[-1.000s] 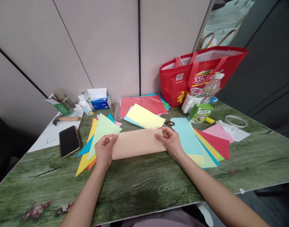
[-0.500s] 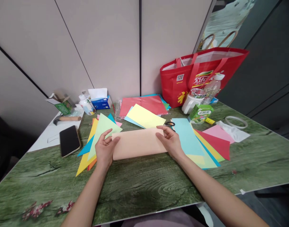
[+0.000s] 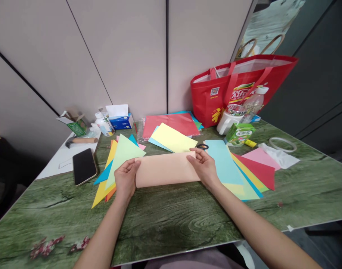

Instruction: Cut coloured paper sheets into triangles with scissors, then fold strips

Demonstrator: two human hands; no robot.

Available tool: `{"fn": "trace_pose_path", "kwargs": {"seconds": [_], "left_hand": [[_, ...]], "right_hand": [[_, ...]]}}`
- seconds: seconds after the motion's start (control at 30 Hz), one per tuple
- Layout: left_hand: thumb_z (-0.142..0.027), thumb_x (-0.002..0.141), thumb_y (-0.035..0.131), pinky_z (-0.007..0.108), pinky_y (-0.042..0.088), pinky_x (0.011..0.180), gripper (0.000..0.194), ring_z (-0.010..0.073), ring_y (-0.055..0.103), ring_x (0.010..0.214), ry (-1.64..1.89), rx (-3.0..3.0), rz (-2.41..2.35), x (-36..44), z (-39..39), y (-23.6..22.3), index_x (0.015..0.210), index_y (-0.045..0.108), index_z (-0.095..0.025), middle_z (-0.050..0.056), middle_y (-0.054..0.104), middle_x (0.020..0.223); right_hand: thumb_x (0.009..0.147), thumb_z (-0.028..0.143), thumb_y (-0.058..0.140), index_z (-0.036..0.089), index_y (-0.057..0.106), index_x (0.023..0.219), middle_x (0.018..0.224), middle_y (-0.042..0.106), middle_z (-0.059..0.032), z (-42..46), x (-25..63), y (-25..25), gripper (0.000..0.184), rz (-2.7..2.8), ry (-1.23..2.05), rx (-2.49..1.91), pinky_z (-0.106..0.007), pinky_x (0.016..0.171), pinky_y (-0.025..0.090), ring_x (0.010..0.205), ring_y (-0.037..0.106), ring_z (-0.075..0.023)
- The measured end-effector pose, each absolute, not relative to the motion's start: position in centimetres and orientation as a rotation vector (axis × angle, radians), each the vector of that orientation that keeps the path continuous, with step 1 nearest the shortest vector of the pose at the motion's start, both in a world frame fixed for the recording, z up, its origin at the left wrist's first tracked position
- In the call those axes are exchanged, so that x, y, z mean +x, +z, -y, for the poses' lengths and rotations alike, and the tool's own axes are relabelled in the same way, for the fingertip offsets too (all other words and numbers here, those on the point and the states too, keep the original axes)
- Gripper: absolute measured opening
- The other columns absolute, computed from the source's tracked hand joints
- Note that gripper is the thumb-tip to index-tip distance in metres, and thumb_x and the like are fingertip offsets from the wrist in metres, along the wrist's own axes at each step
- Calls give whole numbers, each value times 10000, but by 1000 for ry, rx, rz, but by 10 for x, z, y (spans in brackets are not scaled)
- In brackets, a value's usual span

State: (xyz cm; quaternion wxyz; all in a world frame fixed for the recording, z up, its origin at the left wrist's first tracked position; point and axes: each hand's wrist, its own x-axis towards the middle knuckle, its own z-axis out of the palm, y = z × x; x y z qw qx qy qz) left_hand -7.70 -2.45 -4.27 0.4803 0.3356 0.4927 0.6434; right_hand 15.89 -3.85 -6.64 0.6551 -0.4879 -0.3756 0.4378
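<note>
A pale peach sheet of paper (image 3: 165, 170), long and narrow in shape, is held up between my two hands above the green wood-patterned table (image 3: 171, 228). My left hand (image 3: 126, 175) pinches its left end, thumb on the near face. At the right end my right hand (image 3: 205, 167) grips it the same way, with the thumb in front and fingers behind. Beyond the sheet lie a pale yellow paper (image 3: 173, 137) and black scissor handles (image 3: 202, 146). Fanned coloured papers sit by each hand: a light green sheet (image 3: 126, 151) on the left, a light blue sheet (image 3: 224, 160) on the right.
A black phone (image 3: 84, 167) and a hammer (image 3: 83, 140) lie at the left. Along the back stand a tissue box (image 3: 122, 121), a red bag (image 3: 206, 102), a white mug (image 3: 227, 122) and a green carton (image 3: 239, 134). A tape roll (image 3: 283, 144) rests at the right.
My left fingers have closed in against the sheet, where some were spread before. The paper's left end has risen slightly, so it sits more level. The whole view has shifted a little.
</note>
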Motion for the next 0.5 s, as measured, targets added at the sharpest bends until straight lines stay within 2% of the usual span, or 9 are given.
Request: {"fn": "trace_pose_path", "kwargs": {"seconds": [0.5], "left_hand": [[-233,448,823,215,444,511,261,99,583,511,1599,739,-1203,-77,24,-41,639,672,-138,-2,686,587]], "right_hand": [[580,380,753,224,632,853,706,659,-1,39,157,-65,337,804,1040,-1098,-273,564,476,630,613,-164]]}}
